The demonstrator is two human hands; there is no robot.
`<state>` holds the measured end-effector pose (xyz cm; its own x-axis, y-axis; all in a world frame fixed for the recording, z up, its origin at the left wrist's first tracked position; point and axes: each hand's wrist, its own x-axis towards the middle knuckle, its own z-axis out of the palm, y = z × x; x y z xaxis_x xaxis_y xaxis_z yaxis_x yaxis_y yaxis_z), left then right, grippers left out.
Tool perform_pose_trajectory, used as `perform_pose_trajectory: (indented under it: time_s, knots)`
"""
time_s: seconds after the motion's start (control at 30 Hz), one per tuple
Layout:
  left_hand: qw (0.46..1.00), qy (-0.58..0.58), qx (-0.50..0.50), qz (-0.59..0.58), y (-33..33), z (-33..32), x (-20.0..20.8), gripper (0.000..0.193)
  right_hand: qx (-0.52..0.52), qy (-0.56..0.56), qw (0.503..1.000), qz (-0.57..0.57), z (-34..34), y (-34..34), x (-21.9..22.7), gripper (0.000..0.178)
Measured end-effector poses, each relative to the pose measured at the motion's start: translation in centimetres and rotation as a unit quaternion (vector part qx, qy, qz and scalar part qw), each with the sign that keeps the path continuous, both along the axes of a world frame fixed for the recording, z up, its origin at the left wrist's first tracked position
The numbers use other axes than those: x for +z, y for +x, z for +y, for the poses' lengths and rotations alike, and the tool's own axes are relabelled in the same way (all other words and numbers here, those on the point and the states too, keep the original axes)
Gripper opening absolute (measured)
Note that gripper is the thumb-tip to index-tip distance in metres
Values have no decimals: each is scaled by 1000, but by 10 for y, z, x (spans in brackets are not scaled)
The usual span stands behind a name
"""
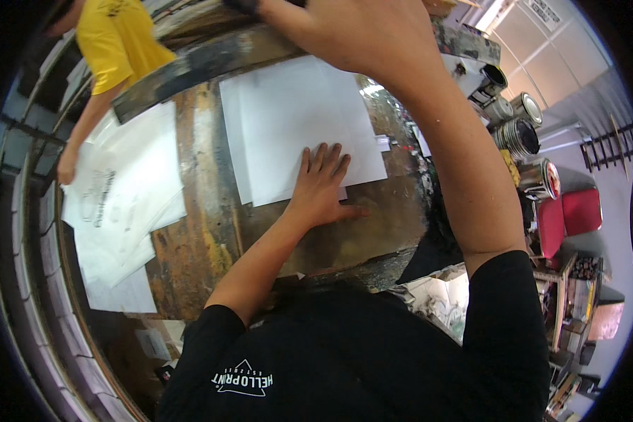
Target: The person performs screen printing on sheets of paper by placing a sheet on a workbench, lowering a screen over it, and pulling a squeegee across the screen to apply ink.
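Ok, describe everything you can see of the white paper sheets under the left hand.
The smooth, white rectangular paper sheets lie flat, slightly skewed, on a stained brown work surface. At least two overlap, offset along the left edge; no print shows on top. The bare left hand rests spread on their lower part, while the right arm hides some of the top edge.

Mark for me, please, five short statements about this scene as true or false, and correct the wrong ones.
1. The left hand has its fingers spread over a white sheet. True.
2. Both hands lie side by side. False: the right hand is at the picture's top edge, partly cut off.
3. A co-worker's hand is at the edge of the papers on the left. True.
4. The chair is blue. False: the chair is red.
5. Several cans stand at right. True.
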<state>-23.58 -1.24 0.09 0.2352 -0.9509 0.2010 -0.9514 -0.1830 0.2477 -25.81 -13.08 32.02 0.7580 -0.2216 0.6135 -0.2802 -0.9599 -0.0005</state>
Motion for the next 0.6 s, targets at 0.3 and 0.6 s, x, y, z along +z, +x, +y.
perform_pose_trajectory:
  time_s: [0.3, 0.6]
  knots:
    - [998, -30, -52, 2, -25, -37, 3, 124, 152, 100, 983, 7, -36, 6, 21, 66]
    - [995, -73, -68, 16, -27, -34, -3, 116, 98, 80, 990, 58, -26, 6, 25, 66]
